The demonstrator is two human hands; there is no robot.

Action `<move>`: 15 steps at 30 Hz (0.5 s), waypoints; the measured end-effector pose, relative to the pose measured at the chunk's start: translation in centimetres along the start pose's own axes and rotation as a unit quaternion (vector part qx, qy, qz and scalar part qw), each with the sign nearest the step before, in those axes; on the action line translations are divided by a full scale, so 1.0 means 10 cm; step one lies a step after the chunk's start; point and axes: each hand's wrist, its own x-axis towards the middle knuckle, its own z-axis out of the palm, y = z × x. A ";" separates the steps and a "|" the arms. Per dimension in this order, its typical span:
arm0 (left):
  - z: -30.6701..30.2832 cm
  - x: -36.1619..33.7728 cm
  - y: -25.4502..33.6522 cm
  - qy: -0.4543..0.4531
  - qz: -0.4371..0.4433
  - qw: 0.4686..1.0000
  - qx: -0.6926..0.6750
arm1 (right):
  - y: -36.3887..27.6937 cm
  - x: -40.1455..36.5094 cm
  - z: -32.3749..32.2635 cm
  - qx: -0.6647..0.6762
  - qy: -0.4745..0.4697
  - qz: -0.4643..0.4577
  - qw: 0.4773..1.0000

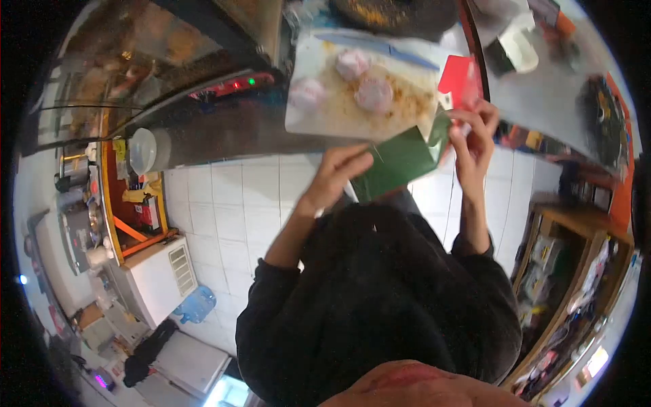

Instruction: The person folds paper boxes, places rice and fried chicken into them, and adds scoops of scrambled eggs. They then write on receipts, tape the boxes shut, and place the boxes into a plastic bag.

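Observation:
Between my two hands is a green folded carton [397, 163], held in front of my body at the counter's edge. My left hand [339, 175] grips its left side, thumb and fingers on the green panel. At the carton's upper right, my right hand [475, 136] has its fingers bent around a raised flap and a red part. A red card piece [458, 76] stands just above that hand. Three round paper-wrapped items, one at the top [353, 64], one at the left [308, 94] and one at the centre [374, 94], lie on the stained white cutting board [325, 125].
A blue knife [413, 58] lies across the board's far side, below a dark round pan [434, 20]. To the left are a clear plastic bowl [146, 150] and a dark counter edge [224, 139]. A white container [521, 51] stands on the right-hand metal surface [542, 88].

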 end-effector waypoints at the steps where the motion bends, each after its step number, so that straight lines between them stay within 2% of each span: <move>1: -0.21 -0.02 -0.14 -0.090 -0.040 0.994 0.038 | -0.04 -0.17 0.01 0.085 -0.072 0.049 0.993; 2: -0.37 -0.09 -0.32 -0.181 -0.079 0.978 0.073 | -0.09 -0.34 0.02 0.071 -0.169 0.065 0.981; 3: -0.42 -0.24 -0.53 -0.190 -0.093 0.975 0.068 | -0.23 -0.50 0.08 0.036 -0.249 0.069 0.965; 4: -0.46 -0.41 -0.73 -0.209 -0.117 0.960 0.143 | -0.35 -0.71 0.16 0.001 -0.286 0.039 0.957; 5: -0.48 -0.58 -0.89 -0.228 -0.137 0.939 0.217 | -0.45 -0.92 0.22 0.030 -0.302 0.098 0.948; 6: -0.48 -0.71 -0.95 -0.236 -0.143 0.937 0.213 | -0.50 -1.12 0.27 0.058 -0.315 0.151 0.935; 7: -0.46 -0.86 -0.99 -0.222 -0.157 0.948 0.165 | -0.52 -1.30 0.30 0.056 -0.312 0.160 0.935; 8: -0.45 -0.98 -1.01 -0.205 -0.167 0.957 0.117 | -0.54 -1.46 0.34 -0.015 -0.219 0.089 0.972; 9: -0.45 -1.07 -1.00 -0.183 -0.138 0.967 0.109 | -0.58 -1.55 0.36 -0.086 -0.125 0.013 0.988; 10: -0.45 -1.15 -0.99 -0.185 -0.138 0.967 0.108 | -0.64 -1.60 0.36 -0.088 -0.125 0.014 0.988; 13: -0.45 -1.34 -1.02 -0.188 -0.145 0.959 0.155 | -0.84 -1.58 0.28 -0.003 -0.361 0.153 0.920; 15: -0.45 -1.36 -1.00 -0.227 -0.105 0.946 0.206 | -0.88 -1.57 0.23 0.021 -0.360 0.151 0.920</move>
